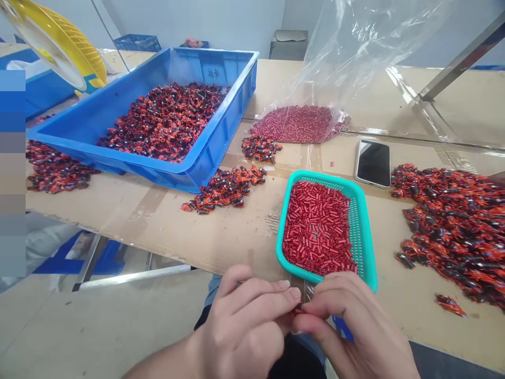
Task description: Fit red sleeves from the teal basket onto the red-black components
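My left hand (pixel 248 316) and my right hand (pixel 351 321) meet at the table's front edge, fingertips pinched on a small red-and-black part (pixel 296 309) that is mostly hidden between them. Just beyond them a green basket (pixel 367 252) holds a layer of small red tubes (pixel 315 226). Orange-and-black parts (pixel 224 189) lie in a loose pile left of the basket, with a smaller pile (pixel 260 149) behind it. On the right spreads a large heap of similar parts (pixel 457 226), and one part (pixel 451 304) lies apart from it.
A big blue crate (pixel 213 147) of orange-and-black parts stands back left, beside a yellow fan (pixel 74 42). Behind the basket lies a clear bag of red tubes (pixel 300 123). A phone (pixel 373 163) rests right of that bag. A metal bar (pixel 461 58) slants at the back right.
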Demonstrator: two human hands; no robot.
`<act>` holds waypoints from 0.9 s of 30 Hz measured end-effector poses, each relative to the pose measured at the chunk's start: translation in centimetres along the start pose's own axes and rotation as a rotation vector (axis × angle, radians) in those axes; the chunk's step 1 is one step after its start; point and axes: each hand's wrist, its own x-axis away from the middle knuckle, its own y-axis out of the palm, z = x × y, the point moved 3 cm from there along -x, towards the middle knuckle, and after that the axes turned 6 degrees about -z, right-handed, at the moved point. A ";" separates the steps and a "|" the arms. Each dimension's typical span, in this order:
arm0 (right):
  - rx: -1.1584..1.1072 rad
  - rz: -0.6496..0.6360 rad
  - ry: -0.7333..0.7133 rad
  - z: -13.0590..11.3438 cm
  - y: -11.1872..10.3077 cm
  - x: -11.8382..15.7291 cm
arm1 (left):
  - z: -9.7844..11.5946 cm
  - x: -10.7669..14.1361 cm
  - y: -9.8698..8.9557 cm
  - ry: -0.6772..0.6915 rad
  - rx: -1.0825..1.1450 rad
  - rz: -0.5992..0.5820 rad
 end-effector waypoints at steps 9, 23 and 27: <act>0.102 -0.079 0.029 0.4 -1.4 1.1 | 1.1 1.7 0.3 -0.038 -0.094 -0.003; 0.080 -0.086 0.047 0.0 -1.0 1.4 | 1.0 1.3 -0.1 -0.013 0.057 -0.046; -0.093 -0.219 0.114 1.0 -0.4 1.8 | 1.8 3.0 1.1 -0.172 0.246 0.081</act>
